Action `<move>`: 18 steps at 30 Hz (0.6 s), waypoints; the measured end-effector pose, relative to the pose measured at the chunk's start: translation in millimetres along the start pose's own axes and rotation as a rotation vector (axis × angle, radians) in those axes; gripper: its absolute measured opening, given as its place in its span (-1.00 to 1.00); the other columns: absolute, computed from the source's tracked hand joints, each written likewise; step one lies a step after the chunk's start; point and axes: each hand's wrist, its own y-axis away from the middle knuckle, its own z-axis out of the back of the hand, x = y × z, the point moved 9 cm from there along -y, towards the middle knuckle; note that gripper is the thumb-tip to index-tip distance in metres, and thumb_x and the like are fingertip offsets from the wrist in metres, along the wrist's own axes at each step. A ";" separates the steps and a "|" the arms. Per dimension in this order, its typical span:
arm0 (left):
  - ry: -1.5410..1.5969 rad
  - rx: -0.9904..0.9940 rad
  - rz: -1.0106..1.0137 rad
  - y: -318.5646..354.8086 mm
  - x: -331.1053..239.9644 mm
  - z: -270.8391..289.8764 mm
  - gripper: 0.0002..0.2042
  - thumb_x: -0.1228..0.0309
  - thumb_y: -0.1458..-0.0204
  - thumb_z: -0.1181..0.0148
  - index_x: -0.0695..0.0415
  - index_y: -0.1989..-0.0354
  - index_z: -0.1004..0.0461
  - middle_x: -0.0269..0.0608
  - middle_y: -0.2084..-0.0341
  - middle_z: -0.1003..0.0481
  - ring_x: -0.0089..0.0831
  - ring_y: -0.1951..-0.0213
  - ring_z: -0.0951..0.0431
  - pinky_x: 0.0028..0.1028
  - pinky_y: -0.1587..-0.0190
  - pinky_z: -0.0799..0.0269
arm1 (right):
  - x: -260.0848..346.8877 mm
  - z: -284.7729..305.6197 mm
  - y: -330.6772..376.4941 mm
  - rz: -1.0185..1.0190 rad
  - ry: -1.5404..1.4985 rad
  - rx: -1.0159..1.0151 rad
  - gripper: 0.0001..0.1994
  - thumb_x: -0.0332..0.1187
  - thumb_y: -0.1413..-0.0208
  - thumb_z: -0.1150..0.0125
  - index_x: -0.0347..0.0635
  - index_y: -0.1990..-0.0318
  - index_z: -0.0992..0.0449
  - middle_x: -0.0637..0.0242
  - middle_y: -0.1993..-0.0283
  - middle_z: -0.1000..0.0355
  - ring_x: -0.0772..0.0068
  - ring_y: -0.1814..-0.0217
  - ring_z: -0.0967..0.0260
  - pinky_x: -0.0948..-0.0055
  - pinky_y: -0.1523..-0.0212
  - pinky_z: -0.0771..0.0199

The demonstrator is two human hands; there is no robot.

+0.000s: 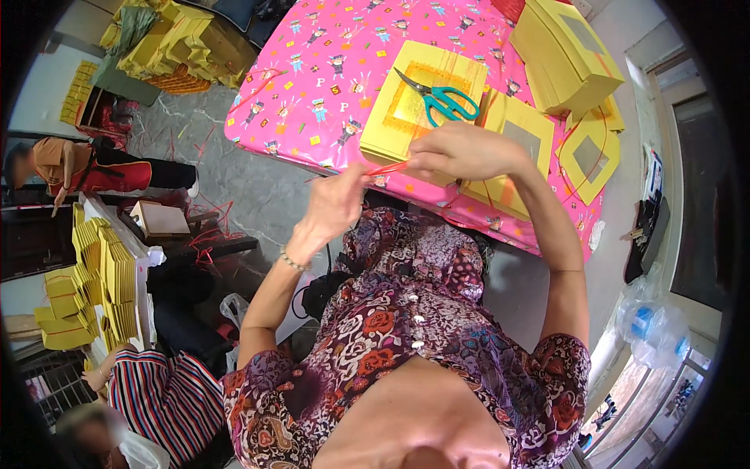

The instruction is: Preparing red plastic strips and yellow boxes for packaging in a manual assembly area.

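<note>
A thin red plastic string [388, 168] stretches between my two hands at the table's near edge. My left hand [336, 202] pinches one end of it. My right hand [461, 150] grips the other side, its fingers curled over a stack of yellow paper pieces [380, 117]. On that stack lies a pair of scissors [445, 103] with teal handles and dark blades, just beyond my right hand. Another yellow stack with a grey panel [533, 147] sits to the right, partly behind my right forearm.
The table has a pink patterned cover [312, 78]. A tall yellow stack [566, 62] stands at the far right. Two people work at the left, near yellow stacks [105, 273]. Red strings [211, 234] litter the grey floor [183, 141]. Clear plastic bottles [652, 328] hang at the right.
</note>
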 end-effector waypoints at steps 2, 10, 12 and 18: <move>-0.099 -0.108 0.073 19.9 34.7 17.0 -0.87 0.58 -0.05 -0.02 0.12 0.23 -0.38 -0.12 0.59 -0.50 -0.13 0.59 -0.52 -0.27 0.58 -0.36 | -13.6 5.6 11.4 0.035 -0.259 0.078 -0.65 -0.17 -0.24 0.10 -0.22 0.48 -0.37 0.24 0.55 -0.31 0.29 0.44 -0.29 0.33 0.32 -0.27; -0.301 -0.217 0.303 77.9 126.2 70.7 -0.93 0.55 -0.10 0.03 0.13 0.29 -0.36 -0.08 0.59 -0.50 -0.05 0.54 -0.52 -0.22 0.56 -0.32 | -71.7 25.0 36.9 -0.147 -0.298 0.070 -0.63 -0.18 -0.28 0.10 -0.24 0.51 -0.36 0.44 0.56 -0.24 0.59 0.45 -0.14 0.50 0.35 -0.20; -0.325 -0.223 0.360 80.6 135.1 75.3 -0.95 0.52 -0.12 0.05 0.13 0.29 -0.36 -0.06 0.59 -0.49 -0.03 0.50 -0.51 -0.21 0.52 -0.32 | -66.7 23.9 34.6 -0.084 -0.296 0.035 -0.63 -0.18 -0.28 0.10 -0.25 0.49 -0.36 0.39 0.56 -0.27 0.54 0.46 -0.21 0.44 0.36 -0.24; -0.298 -0.066 0.212 32.3 85.1 57.2 -0.67 0.35 -0.13 0.04 0.15 -0.06 -0.35 -0.05 0.06 -0.42 -0.13 0.00 -0.36 -0.21 -0.10 -0.15 | -30.3 16.7 9.8 -0.058 -0.041 0.012 -0.68 -0.19 -0.21 0.11 -0.26 0.40 -0.41 0.15 0.47 -0.41 0.11 0.33 -0.38 0.21 0.26 -0.32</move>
